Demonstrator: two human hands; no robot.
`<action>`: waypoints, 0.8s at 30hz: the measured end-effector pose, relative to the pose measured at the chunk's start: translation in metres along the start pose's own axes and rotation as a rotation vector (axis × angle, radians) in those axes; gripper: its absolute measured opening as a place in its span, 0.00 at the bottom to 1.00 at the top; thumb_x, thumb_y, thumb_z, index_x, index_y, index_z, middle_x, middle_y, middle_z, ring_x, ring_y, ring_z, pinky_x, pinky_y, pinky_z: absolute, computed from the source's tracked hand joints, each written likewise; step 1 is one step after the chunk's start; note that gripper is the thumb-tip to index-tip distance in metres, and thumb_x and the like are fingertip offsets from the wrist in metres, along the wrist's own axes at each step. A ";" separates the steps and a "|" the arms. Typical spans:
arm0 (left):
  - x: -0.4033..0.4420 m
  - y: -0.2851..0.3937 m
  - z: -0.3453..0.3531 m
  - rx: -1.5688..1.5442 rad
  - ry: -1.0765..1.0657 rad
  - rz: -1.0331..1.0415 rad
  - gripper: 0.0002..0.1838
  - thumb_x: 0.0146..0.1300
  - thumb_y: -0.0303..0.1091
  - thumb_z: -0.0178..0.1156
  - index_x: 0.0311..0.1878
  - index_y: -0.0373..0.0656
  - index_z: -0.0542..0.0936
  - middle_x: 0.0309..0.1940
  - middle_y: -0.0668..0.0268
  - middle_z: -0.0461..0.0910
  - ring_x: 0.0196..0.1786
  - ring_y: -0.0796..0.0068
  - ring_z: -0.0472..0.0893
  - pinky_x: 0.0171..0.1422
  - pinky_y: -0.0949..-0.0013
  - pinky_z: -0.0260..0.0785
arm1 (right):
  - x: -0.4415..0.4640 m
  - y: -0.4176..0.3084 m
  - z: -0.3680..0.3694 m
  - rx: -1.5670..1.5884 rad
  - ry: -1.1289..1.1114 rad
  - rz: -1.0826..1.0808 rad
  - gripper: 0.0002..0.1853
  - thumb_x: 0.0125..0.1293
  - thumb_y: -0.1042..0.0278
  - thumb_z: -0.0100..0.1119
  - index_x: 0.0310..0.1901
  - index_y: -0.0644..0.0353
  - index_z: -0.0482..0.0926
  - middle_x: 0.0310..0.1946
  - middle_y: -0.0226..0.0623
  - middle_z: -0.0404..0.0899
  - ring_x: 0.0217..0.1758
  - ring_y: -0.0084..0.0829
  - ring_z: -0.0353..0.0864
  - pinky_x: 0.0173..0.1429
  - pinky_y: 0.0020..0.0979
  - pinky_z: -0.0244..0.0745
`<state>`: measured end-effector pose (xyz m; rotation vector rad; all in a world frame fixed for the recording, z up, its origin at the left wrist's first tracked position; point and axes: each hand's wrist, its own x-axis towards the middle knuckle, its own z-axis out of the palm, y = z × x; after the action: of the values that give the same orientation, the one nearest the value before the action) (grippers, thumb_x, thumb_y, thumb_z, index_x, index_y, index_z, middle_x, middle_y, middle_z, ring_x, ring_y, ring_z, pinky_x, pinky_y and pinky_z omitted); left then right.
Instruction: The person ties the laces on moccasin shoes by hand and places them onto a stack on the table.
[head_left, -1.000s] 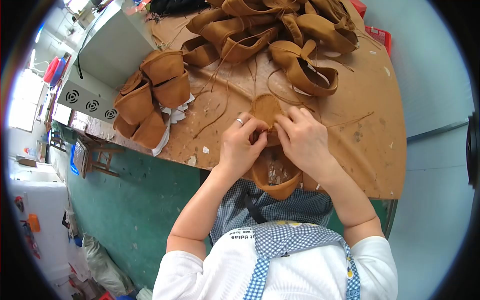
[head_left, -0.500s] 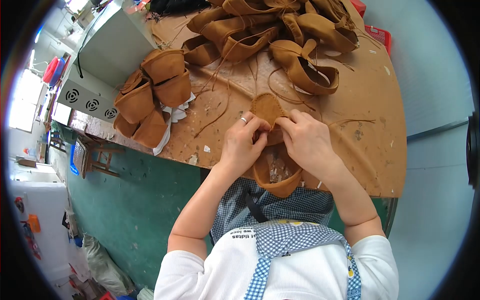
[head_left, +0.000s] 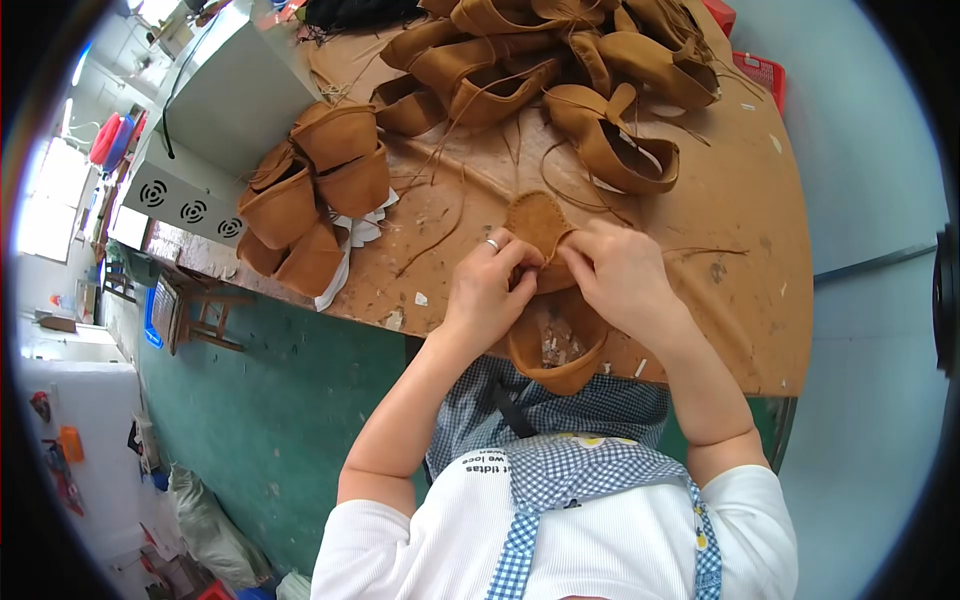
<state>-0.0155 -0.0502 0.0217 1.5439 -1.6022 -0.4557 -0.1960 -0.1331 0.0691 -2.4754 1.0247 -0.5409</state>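
Observation:
A brown suede moccasin upper [head_left: 562, 378] lies at the front edge of the table, its rounded flap with a stitched rim pointing away from me and its open heel loop toward me. My left hand [head_left: 488, 285], with a ring on one finger, is closed in a pinch at the upper's middle, left of the flap. Across from it, my right hand [head_left: 618, 272] pinches the same spot from the right. Fingertips of both hands nearly meet there. Whatever fine lace or thread sits between them is too small to make out.
More brown uppers with trailing laces are heaped at the back of the table [head_left: 720, 290]. Several stacked brown pieces [head_left: 275, 205] stand at left, beside a pale metal box [head_left: 215, 125] with round vents. Red baskets [head_left: 760, 72] stand behind the right corner; a wall rises at right.
My right hand has shifted slightly, its fingers bending down closer over the upper. My left hand keeps its pinch. The whole view has moved a little.

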 end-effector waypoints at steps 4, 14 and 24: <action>0.000 0.000 0.005 0.028 -0.020 -0.018 0.06 0.61 0.24 0.67 0.42 0.42 0.84 0.37 0.62 0.80 0.37 0.61 0.84 0.42 0.61 0.78 | -0.003 0.006 0.015 0.108 -0.028 0.012 0.11 0.73 0.66 0.58 0.46 0.62 0.87 0.41 0.48 0.86 0.46 0.53 0.87 0.51 0.49 0.81; 0.004 -0.001 -0.002 0.140 -0.017 0.117 0.09 0.60 0.21 0.67 0.43 0.41 0.85 0.36 0.63 0.79 0.35 0.63 0.83 0.40 0.62 0.78 | 0.042 0.021 0.012 0.238 -0.368 0.190 0.11 0.65 0.62 0.66 0.40 0.63 0.86 0.36 0.48 0.89 0.45 0.49 0.89 0.51 0.47 0.81; 0.007 0.021 -0.041 0.575 -0.252 0.464 0.12 0.50 0.24 0.66 0.40 0.38 0.83 0.42 0.63 0.78 0.46 0.62 0.81 0.44 0.60 0.79 | 0.019 0.023 0.056 -0.023 0.100 -0.101 0.08 0.71 0.67 0.61 0.44 0.60 0.73 0.28 0.45 0.84 0.30 0.49 0.87 0.34 0.45 0.81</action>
<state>0.0035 -0.0412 0.0638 1.4732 -2.3565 0.0860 -0.1691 -0.1493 0.0142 -2.5536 0.9515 -0.6941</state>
